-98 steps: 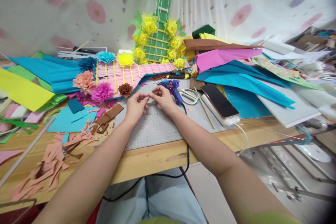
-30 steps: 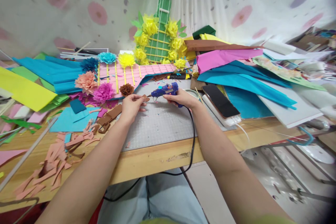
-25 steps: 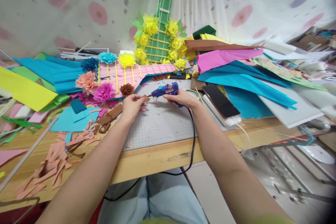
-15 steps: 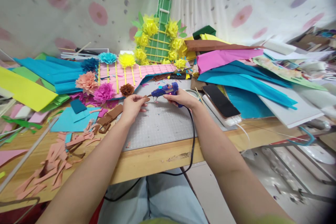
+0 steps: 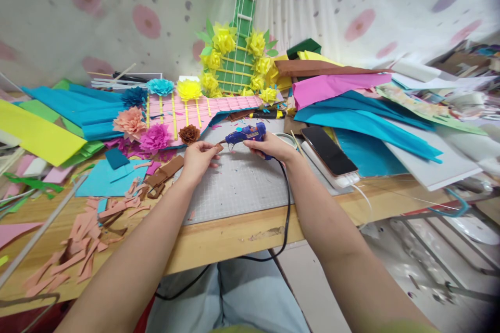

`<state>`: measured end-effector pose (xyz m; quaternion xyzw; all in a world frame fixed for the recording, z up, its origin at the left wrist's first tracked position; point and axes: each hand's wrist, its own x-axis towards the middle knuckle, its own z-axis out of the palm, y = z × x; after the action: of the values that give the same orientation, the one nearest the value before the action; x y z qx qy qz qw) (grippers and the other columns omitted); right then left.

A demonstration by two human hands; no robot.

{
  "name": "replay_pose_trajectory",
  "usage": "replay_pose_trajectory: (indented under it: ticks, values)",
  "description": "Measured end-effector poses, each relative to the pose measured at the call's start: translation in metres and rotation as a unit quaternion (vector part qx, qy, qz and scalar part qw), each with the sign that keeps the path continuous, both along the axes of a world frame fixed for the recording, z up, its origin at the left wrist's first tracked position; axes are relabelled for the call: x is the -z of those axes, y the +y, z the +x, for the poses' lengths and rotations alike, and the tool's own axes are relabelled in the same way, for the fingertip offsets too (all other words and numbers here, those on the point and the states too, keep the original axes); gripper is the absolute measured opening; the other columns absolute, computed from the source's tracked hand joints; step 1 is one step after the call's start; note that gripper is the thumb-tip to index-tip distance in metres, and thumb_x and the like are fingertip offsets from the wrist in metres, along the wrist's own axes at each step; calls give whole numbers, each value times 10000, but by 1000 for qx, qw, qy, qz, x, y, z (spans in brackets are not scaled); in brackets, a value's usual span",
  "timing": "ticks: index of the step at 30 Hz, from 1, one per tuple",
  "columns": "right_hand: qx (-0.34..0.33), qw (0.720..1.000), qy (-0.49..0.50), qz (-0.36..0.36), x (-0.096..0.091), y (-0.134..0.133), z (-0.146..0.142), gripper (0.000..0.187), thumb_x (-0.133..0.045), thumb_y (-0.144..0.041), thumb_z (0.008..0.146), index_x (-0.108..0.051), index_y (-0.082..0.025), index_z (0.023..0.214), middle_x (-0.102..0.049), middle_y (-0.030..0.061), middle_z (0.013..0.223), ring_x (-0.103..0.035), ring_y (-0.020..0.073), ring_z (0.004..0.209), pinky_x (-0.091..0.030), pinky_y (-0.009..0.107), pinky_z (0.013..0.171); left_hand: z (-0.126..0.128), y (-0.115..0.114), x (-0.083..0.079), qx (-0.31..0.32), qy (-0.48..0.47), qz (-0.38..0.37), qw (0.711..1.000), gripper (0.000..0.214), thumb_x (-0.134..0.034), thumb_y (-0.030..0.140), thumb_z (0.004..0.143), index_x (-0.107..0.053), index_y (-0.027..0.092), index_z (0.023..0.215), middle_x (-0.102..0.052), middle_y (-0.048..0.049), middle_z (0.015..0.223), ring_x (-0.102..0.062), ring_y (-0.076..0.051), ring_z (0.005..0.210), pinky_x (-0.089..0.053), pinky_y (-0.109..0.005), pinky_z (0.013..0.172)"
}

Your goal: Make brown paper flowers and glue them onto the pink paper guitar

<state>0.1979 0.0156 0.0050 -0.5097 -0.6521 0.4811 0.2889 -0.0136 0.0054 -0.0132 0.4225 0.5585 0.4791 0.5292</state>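
My right hand is closed around a blue hot glue gun with a small red light on its body. The gun's nozzle points left and meets a small piece of brown paper. That piece is pinched between the fingertips of my left hand. Both hands are above the grey cutting mat. Just beyond my left hand, a brown paper flower sits at the edge of a pink panel with yellow strips and several other paper flowers.
Brown strips and many peach paper scraps lie to the left. A phone rests on a white power strip at right, near stacked blue paper. The gun's black cord hangs over the table edge. A green flower-trimmed neck stands behind.
Almost nothing differs. Both hands hold the same positions, with the glue gun's nozzle still at the brown paper piece.
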Motion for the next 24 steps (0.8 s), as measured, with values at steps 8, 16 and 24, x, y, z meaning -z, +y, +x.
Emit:
replay_pose_trajectory:
  ticks: [8, 16, 24]
  values:
    - [43, 999, 26, 13, 8, 5, 0, 408, -642, -564, 711, -524, -181, 636, -513, -18, 554, -409, 64, 429, -326, 222, 416, 1, -2, 1, 36, 25, 44, 998, 221, -731, 280, 607, -608, 137, 723, -631, -25, 642, -620, -132, 543, -464, -190, 380]
    - [214, 958, -165, 89, 17, 15, -12, 461, -607, -625, 700, -665, -172, 765, -594, 46, 572, -608, 215, 655, -467, 327, 648, -2, -9, -13, 29, 40, 177, 983, 247, -687, 380, 685, -617, 175, 803, -628, -4, 659, -636, -122, 592, -498, -183, 448]
    - [294, 913, -128, 254, 21, 12, -13, 603, -663, -512, 683, -509, -170, 1155, -612, 120, 1081, -581, 243, 967, -451, 405, 886, -52, 9, -57, -115, 8, 179, 977, 248, -739, 338, 627, -579, 178, 728, -604, 23, 661, -572, -84, 516, -454, -176, 424]
